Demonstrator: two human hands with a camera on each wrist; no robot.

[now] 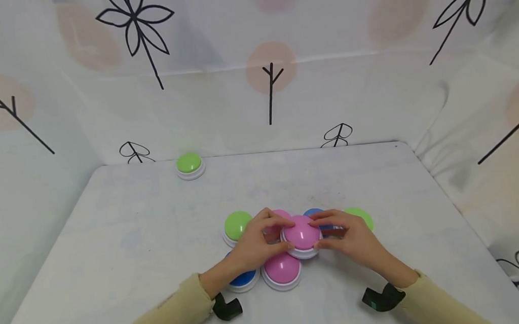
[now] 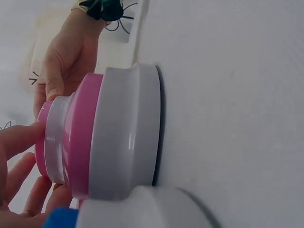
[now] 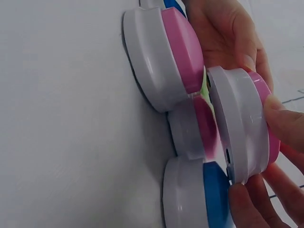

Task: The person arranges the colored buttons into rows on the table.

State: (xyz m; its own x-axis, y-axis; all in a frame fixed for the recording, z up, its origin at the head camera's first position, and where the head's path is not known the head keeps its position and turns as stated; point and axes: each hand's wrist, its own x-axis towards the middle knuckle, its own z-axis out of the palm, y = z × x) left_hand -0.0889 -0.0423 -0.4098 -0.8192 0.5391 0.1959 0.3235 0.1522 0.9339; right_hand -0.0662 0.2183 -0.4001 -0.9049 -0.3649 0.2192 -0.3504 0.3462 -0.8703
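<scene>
Both hands pinch a pink push button with a white base (image 1: 301, 232) from its two sides, the left hand (image 1: 256, 241) on one side and the right hand (image 1: 352, 236) on the other. In the right wrist view the held button (image 3: 240, 123) is raised off the table and its underside edge shows. Below and in front of it stands another pink button (image 1: 282, 268). A third pink button (image 1: 282, 213) lies behind, partly hidden. Beside the left hand are a green button (image 1: 238, 224) and a partly covered blue button (image 1: 243, 279).
Behind the right hand are a second blue button (image 1: 314, 211) and a second green button (image 1: 361, 217), both partly covered. Another green button (image 1: 189, 163) stands alone at the far edge of the white table (image 1: 123, 233). Patterned cloth (image 1: 219, 109) hangs around the back and sides.
</scene>
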